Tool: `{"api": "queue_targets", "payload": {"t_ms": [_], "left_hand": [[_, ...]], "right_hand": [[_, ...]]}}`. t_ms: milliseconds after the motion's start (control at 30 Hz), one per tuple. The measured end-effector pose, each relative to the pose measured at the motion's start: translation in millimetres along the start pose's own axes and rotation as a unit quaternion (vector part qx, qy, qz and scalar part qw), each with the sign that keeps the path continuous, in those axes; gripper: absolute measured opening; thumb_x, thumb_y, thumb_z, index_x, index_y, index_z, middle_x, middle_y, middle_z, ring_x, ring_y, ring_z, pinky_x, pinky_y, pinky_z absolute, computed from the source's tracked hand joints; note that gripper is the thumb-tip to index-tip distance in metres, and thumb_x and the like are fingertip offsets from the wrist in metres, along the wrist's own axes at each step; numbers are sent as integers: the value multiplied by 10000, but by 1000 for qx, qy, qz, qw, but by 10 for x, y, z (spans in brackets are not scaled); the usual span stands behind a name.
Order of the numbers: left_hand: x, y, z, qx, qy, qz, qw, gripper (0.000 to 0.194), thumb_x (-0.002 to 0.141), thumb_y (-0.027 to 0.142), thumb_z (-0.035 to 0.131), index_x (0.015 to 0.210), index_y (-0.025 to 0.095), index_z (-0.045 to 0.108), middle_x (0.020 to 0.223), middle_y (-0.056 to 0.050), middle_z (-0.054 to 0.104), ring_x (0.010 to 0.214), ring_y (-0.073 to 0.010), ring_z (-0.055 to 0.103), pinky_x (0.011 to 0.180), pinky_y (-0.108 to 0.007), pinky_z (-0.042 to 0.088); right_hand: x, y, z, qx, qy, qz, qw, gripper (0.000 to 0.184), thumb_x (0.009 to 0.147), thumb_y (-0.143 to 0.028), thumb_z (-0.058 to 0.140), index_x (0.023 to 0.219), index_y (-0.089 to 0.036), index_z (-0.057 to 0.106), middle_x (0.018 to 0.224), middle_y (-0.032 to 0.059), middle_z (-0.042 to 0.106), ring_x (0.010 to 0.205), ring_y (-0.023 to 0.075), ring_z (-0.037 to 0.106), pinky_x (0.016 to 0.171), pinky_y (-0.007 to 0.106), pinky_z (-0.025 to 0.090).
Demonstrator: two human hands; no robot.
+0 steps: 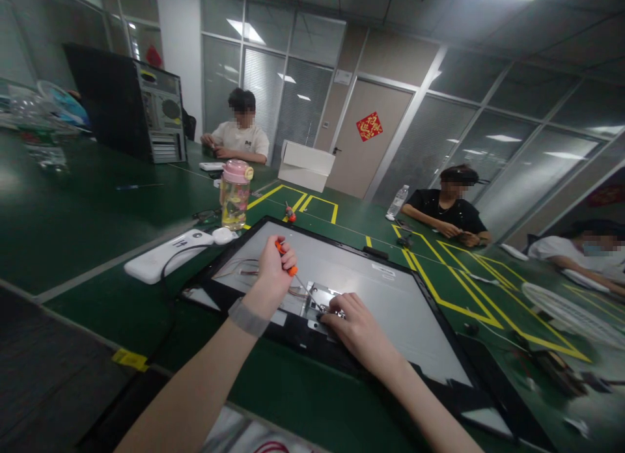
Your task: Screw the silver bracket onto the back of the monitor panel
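A large flat display panel [390,297] with a black frame lies face down on the green table, its silver back up. My left hand [273,271] is closed around an orange-handled screwdriver [288,261], whose thin shaft slants down to a small metal bracket [317,297] near the panel's lower edge. My right hand [354,319] rests on the panel beside that bracket, fingers curled and pressing at the screwdriver tip. A grey band sits on my left wrist. Thin coloured wires [244,267] run across the panel left of my left hand.
A white power bank [163,256] with a black cable, a pink-lidded water bottle [234,196], a black computer tower [129,105] and a white box [305,166] stand beyond. Three other people sit at the table's far and right sides. Yellow tape lines mark the table. A white fan guard [571,310] lies right.
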State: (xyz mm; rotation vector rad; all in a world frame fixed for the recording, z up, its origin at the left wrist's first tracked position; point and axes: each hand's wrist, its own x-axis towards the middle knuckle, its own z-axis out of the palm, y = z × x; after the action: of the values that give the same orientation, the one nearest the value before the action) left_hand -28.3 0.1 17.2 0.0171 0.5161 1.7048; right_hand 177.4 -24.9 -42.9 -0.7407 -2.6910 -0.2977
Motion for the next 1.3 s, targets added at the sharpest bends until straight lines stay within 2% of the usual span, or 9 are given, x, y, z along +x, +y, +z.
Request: {"api": "queue_targets", "payload": {"t_ms": [133, 233, 300, 467, 533, 700, 967, 1100, 1300], "left_hand": [[6, 1, -4, -2, -1, 0, 1000, 151, 837, 132, 415, 697, 187, 405, 497, 104, 326, 275, -14, 222, 295, -155, 121], [14, 5, -6, -5, 1, 0, 1000, 161, 844, 127, 408, 694, 186, 403, 496, 105, 329, 270, -11, 218, 299, -156, 113], [16, 10, -7, -7, 3, 0, 1000, 165, 838, 122, 415, 687, 185, 399, 494, 106, 324, 270, -10, 217, 301, -157, 109], [19, 14, -10, -9, 6, 2, 1000, 164, 836, 123, 422, 683, 182, 406, 496, 102, 329, 274, -11, 220, 300, -160, 111], [20, 12, -13, -10, 9, 1, 1000, 160, 833, 121, 422, 687, 182, 404, 497, 103, 325, 275, -10, 217, 302, -159, 111], [16, 14, -11, -11, 13, -2, 1000, 154, 838, 120, 416, 701, 188, 397, 497, 106, 317, 274, -11, 221, 303, -159, 107], [31, 23, -22, -4, 13, -9, 1000, 172, 840, 114, 421, 689, 188, 390, 497, 104, 316, 271, -14, 218, 289, -151, 114], [40, 23, -28, -1, 11, -10, 1000, 182, 852, 123, 412, 682, 186, 392, 496, 102, 324, 268, -13, 224, 285, -151, 119], [44, 28, -33, -4, 5, -7, 1000, 183, 865, 138, 407, 690, 188, 385, 498, 104, 318, 268, -15, 229, 287, -147, 126]], "right_hand": [[27, -23, 4, 38, 11, 23, 999, 102, 883, -110, 582, 860, -173, 658, 879, 87, 614, 799, 212, 540, 697, 333, 465], [23, -14, 8, 174, 45, 93, 979, 93, 886, -194, 589, 813, -180, 644, 870, 83, 630, 793, 203, 564, 698, 315, 478], [23, -3, 9, 282, 72, 158, 944, 154, 899, -283, 580, 795, -189, 641, 822, 58, 645, 760, 189, 581, 693, 299, 482], [67, -6, 0, 470, 138, 306, 816, 294, 796, -458, 666, 701, -183, 619, 678, 17, 634, 660, 171, 589, 627, 271, 480], [81, 1, 2, 500, 129, 311, 798, 279, 760, -440, 705, 699, -179, 627, 678, 18, 641, 653, 169, 592, 619, 267, 482], [73, 35, 45, 478, 105, 294, 821, 247, 768, -408, 710, 690, -180, 656, 653, 16, 642, 639, 170, 594, 582, 259, 484], [76, 31, 65, 328, 94, 203, 918, 159, 853, -333, 634, 835, -198, 717, 845, 64, 723, 780, 204, 658, 741, 313, 526], [75, -9, 47, 240, 69, 138, 958, 75, 839, -289, 680, 848, -226, 721, 857, 67, 719, 791, 215, 652, 725, 310, 524], [99, -60, 16, 133, 33, 78, 987, 31, 824, -250, 725, 845, -227, 724, 845, 61, 661, 822, 206, 594, 733, 303, 499]]}}
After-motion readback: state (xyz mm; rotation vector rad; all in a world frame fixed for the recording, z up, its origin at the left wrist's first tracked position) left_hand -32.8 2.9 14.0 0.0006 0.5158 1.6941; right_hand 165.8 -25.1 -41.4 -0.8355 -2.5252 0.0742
